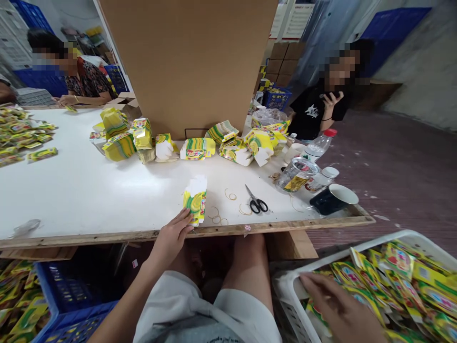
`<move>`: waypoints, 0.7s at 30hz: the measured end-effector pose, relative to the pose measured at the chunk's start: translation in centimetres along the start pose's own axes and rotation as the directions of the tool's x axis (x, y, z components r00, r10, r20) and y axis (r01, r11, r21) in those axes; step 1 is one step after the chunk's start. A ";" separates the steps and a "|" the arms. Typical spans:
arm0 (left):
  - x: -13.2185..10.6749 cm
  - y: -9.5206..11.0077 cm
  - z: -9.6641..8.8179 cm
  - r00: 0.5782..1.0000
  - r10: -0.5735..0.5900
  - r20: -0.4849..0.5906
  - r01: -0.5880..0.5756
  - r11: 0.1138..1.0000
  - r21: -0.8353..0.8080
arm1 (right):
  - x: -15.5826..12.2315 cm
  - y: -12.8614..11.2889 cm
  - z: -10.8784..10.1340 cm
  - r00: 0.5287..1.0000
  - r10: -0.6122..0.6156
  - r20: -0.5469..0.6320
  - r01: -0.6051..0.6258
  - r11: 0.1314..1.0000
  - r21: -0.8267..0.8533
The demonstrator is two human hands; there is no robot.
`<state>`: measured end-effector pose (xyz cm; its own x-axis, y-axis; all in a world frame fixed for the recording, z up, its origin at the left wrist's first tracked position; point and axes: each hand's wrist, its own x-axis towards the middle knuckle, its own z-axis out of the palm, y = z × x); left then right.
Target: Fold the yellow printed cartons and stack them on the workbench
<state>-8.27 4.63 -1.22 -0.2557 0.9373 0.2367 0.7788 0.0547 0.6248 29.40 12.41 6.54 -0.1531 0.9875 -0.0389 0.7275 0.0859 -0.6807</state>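
Note:
At the near table edge, my left hand (pixel 177 227) grips the lower left corner of a yellow-and-green carton (pixel 195 202) with white flaps. The carton lies on the white tabletop, its flaps pointing away from me. My right hand (pixel 339 302), blurred, hovers over the near left side of a white plastic basket (pixel 291 286). Its fingers are stretched out and nothing shows in them. Many small yellow packets (pixel 378 271) fill the basket. Black-handled scissors (pixel 257 205) and several loose rubber bands (pixel 216 218) lie right of the carton.
Bundles of cartons (pixel 198 148) line the table before a tall cardboard sheet (pixel 189 62). A dark mug (pixel 333 199), a clear jar (pixel 297 175) and bottles stand at right. A blue crate (pixel 71 290) is below left. One person (pixel 85 78) sits left, another (pixel 317 109) right.

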 end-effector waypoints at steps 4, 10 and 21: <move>-2.8 2.0 0.3 0.953 0.141 -0.269 -0.146 0.989 0.000 | 0.3 -6.3 10.7 0.971 0.041 0.236 -0.145 0.886 0.441; -6.9 6.1 2.2 0.929 0.293 -0.225 -0.358 0.866 -0.349 | -0.3 -9.1 14.6 0.931 0.030 0.365 -0.311 0.590 0.745; -4.9 8.8 2.3 0.818 -0.072 0.570 0.530 -0.292 -0.796 | -3.6 -7.6 14.2 0.896 0.019 0.443 -0.412 0.405 0.816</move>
<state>1.11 1.30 1.42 0.0616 0.9593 -0.2756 -0.8192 0.2063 0.5351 14.92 6.30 1.50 -0.4200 0.8278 -0.3719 -0.1877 -0.4802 -0.8568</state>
